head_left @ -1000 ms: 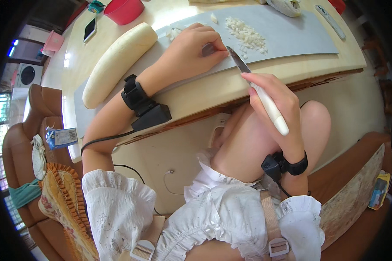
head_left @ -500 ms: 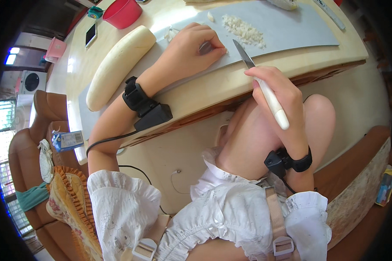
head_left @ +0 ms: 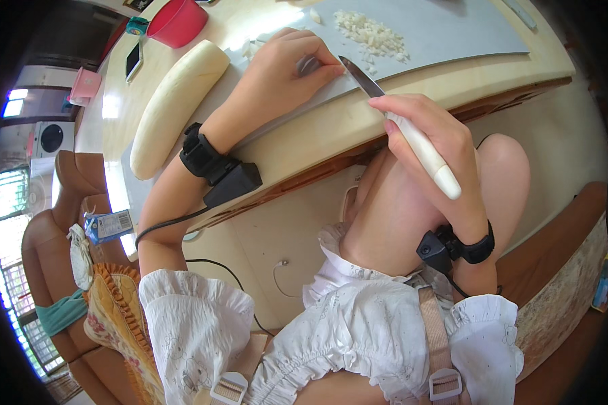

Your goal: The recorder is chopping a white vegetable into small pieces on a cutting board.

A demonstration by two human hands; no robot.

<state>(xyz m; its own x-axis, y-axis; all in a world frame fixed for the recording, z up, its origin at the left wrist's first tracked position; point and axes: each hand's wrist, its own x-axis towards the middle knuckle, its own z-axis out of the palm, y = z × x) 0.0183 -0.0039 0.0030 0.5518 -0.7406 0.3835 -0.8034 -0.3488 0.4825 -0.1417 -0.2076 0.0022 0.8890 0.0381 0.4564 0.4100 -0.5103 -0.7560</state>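
Note:
My right hand (head_left: 432, 142) is wrapped round the white handle of a small knife (head_left: 366, 79), its blade pointing up and left. The blade tip lies just beside the fingertips of my left hand (head_left: 284, 84). That hand is closed in a pinch over the grey board (head_left: 446, 40); what it holds, if anything, is hidden. White pieces (head_left: 250, 48) lie partly behind it. Finely chopped white bits (head_left: 371, 37) are heaped on the board, with one bigger white piece (head_left: 315, 15) to their left. A long, pale peeled vegetable (head_left: 175, 111) rests left of my left forearm.
A red tub (head_left: 177, 23) and a phone (head_left: 134, 62) stand and lie at the table's far left. A blue packet (head_left: 108, 226) sits by the left corner. Black devices with cables (head_left: 216, 172) are strapped to my wrists. Brown seating (head_left: 54, 270) is at left.
The knife's tip has come closer to my left fingertips, and its handle end has swung slightly right. My left hand keeps its pinch. The whole view has shifted a little.

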